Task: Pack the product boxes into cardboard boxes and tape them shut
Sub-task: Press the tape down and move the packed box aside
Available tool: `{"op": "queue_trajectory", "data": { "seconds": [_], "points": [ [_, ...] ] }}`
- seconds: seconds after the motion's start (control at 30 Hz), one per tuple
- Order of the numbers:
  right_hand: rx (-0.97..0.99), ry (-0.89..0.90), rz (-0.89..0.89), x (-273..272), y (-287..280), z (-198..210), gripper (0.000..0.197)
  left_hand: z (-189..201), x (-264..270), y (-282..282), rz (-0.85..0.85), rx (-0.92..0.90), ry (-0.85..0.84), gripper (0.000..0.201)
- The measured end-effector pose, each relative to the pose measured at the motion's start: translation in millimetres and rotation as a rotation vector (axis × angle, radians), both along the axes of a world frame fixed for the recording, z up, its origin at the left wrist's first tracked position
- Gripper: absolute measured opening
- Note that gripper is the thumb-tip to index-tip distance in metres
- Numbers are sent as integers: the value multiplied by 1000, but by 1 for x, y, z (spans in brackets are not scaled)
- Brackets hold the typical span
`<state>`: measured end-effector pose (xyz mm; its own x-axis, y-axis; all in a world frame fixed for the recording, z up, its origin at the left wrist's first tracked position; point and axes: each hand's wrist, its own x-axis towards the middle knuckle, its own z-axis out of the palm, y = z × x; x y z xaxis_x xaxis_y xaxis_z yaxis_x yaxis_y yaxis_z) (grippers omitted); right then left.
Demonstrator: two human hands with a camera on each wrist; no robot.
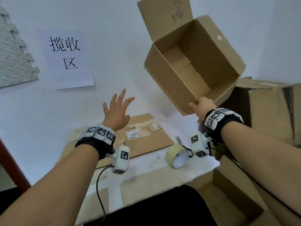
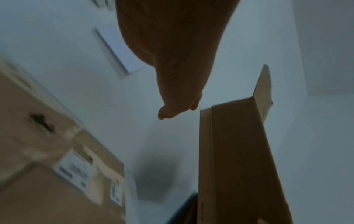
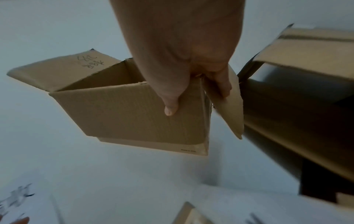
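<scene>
The right hand (image 1: 202,104) gripped the near corner of the open cardboard box (image 1: 192,62), thumb on its outer wall, holding it tilted in the air above the bench (image 1: 146,173). The left hand (image 1: 117,110) hovered left of the box, fingers spread, holding nothing. A tape roll (image 1: 176,158) lay on the bench below the box.

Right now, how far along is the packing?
Barely begun. The right hand grips an open carton by a corner in mid-air; it looks empty. The left hand is spread open, holding nothing. The tape roll and scissors lie on the table. Filling and taping remain, and no product boxes are visible.
</scene>
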<state>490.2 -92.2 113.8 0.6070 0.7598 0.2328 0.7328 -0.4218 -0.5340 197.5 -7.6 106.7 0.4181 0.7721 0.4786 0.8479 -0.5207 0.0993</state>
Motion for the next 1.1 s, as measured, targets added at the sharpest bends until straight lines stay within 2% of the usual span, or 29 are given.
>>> {"op": "queue_trajectory", "data": {
  "seconds": [0.17, 0.4, 0.73, 0.93, 1.03, 1.1],
  "points": [
    [-106, 39, -129, 56, -49, -30, 41, -19, 66, -1, -105, -214, -22, 65],
    [-303, 145, -207, 89, -84, -86, 42, -43, 120, -8, -227, -326, 62, 62],
    [-681, 151, -195, 92, -94, -160, 40, -66, 131, -8, -237, -450, 131, 58],
    [-920, 108, -213, 129, -69, -251, 45, -72, 129, -1, -220, -466, 139, 56],
    [-1006, 121, -219, 131, -70, -278, 49, -75, 129, 2, -222, -464, 136, 56],
    [-1002, 193, -237, 135, -74, -290, 48, -78, 129, 5, -228, -464, 135, 56]
  ]
}}
